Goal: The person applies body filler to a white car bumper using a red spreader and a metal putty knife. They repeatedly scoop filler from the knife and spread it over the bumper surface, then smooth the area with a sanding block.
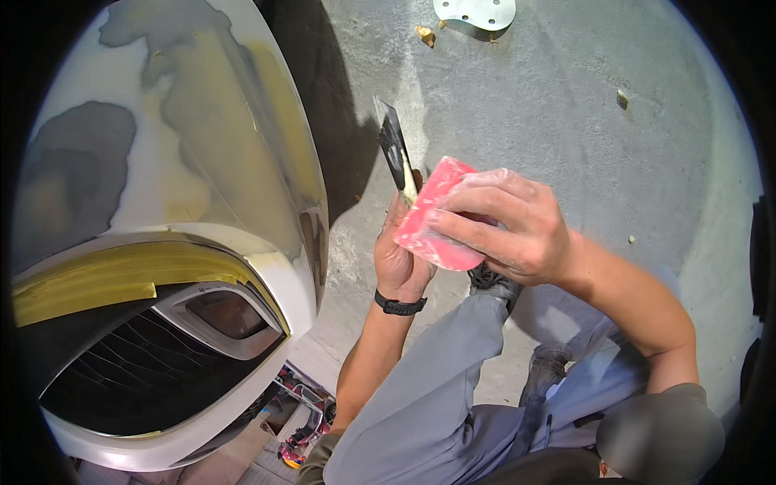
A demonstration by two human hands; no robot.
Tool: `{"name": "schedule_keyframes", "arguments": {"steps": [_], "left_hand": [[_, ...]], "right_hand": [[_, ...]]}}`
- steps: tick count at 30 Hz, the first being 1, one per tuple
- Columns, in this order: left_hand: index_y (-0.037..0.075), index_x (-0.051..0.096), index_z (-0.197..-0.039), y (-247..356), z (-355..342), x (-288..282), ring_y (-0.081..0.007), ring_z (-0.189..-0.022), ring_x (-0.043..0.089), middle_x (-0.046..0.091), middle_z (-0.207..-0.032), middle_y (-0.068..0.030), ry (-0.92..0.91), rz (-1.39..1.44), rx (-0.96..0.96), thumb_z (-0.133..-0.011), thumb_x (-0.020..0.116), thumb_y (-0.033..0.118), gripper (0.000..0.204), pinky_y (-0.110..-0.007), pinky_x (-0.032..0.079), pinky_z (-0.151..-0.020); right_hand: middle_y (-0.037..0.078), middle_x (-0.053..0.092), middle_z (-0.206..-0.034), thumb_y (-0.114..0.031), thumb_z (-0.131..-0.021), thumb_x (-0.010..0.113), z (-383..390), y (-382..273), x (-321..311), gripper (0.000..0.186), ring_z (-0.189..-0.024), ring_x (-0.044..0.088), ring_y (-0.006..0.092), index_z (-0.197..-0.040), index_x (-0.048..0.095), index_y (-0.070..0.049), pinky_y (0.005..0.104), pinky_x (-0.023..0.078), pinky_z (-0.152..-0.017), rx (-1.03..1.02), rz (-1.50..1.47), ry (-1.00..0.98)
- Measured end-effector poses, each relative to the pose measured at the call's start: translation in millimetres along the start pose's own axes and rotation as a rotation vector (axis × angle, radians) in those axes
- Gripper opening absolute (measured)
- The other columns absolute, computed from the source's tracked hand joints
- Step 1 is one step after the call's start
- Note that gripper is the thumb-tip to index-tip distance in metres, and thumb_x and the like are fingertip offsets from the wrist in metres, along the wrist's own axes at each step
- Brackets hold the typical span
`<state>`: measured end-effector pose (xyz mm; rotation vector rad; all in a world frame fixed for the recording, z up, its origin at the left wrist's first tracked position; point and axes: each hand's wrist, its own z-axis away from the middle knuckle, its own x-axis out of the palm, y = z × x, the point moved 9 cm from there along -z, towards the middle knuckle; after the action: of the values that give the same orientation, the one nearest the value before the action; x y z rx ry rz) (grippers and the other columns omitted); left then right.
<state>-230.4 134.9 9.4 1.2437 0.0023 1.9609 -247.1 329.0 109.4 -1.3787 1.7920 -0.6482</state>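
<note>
My left hand [398, 263] is wrapped round a black-bladed putty scraper [393, 144], tilted upward, with pale cream paste on its lower part. My right hand [505, 222] grips a pink flexible spreader [432, 190] smeared with whitish paste, held across the scraper's lower end and partly hiding my left fingers. Pale residue coats my right fingers. At the left stands a vehicle body panel [202, 145] with grey, white and yellowish patches, yellow masking tape [97, 287] along its curved lower edge and a dark recess with a lamp [226, 315].
A concrete floor [566, 105] lies below. At the top is a pale plate with holes [485, 11], near small scraps [426, 36]. Assorted tools or items [299, 416] lie beside the panel at the lower left. My shoes and legs are beneath my hands.
</note>
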Motion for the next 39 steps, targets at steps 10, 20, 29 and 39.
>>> {"name": "schedule_keyframes", "arguments": {"steps": [10, 20, 29, 39], "left_hand": [[0.009, 0.054, -0.155, 8, 21, -44, -0.0110, -0.086, 0.066, 0.058, -0.158, -0.0020, 0.414, -0.056, 0.023, -0.114, 0.053, 0.018, 0.042, -0.023, 0.057, -0.070], [0.000, 0.056, -0.150, -5, 15, -43, -0.0191, -0.127, 0.067, 0.069, -0.141, -0.0082, 0.119, 0.080, -0.022, -0.112, 0.056, 0.013, 0.040, -0.035, 0.051, -0.112], [0.002, 0.057, -0.150, -2, 15, -48, -0.0160, -0.118, 0.071, 0.069, -0.139, -0.0074, 0.189, 0.026, -0.025, -0.112, 0.057, 0.015, 0.040, -0.032, 0.059, -0.100], [0.002, 0.055, -0.152, -9, 12, -45, -0.0152, -0.122, 0.068, 0.070, -0.137, -0.0059, 0.192, -0.031, -0.030, -0.113, 0.056, 0.013, 0.040, -0.031, 0.054, -0.107]], "right_hand": [[0.014, 0.077, -0.107, -0.007, -0.087, 0.071, -12, 96, -17, 0.023, -0.094, 0.076, 0.0322, -0.109, 0.076, -0.003, 0.0410, 0.061, -0.085, 0.361, -0.077, 0.096], [0.019, 0.073, -0.104, 0.008, -0.085, 0.060, -251, 57, -5, 0.025, -0.102, 0.069, 0.0390, -0.101, 0.076, -0.002, 0.0473, 0.054, -0.095, -0.191, -0.294, 0.116], [0.017, 0.075, -0.096, 0.014, -0.079, 0.057, -257, 48, 2, 0.026, -0.100, 0.069, 0.0388, -0.091, 0.077, 0.002, 0.0446, 0.054, -0.094, -0.431, -0.322, 0.183], [0.018, 0.072, -0.100, 0.009, -0.082, 0.060, -253, 79, 12, 0.026, -0.101, 0.067, 0.0407, -0.100, 0.075, -0.002, 0.0470, 0.054, -0.092, -0.239, -0.261, 0.107]]}}
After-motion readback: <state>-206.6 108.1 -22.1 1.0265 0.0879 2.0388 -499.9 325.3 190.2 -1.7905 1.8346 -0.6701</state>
